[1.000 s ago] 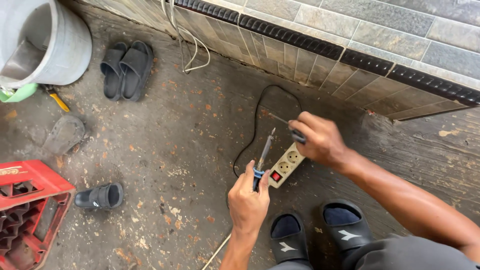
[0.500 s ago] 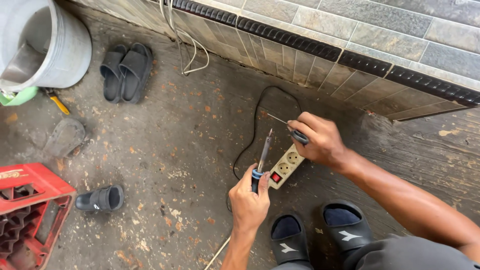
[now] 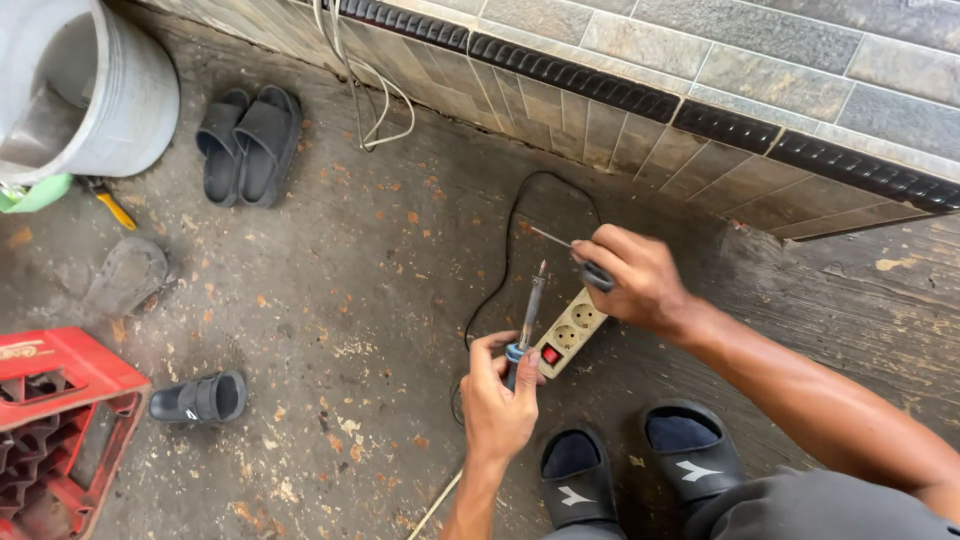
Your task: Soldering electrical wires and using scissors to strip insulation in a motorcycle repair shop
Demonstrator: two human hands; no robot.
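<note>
Soldering iron (image 3: 530, 305) in left hand (image 3: 497, 405) — bucket's (image 3: 110, 95) contents unclear.

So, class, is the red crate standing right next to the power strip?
No: the red crate sits at the far left edge, well apart from the power strip, which lies between the two hands.

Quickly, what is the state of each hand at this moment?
Left hand: closed on the blue handle of a soldering iron, tip pointing up.
Right hand: closed on a thin screwdriver, above the white power strip.

Head view, steeply down, near floor (image 3: 380, 300)
</note>
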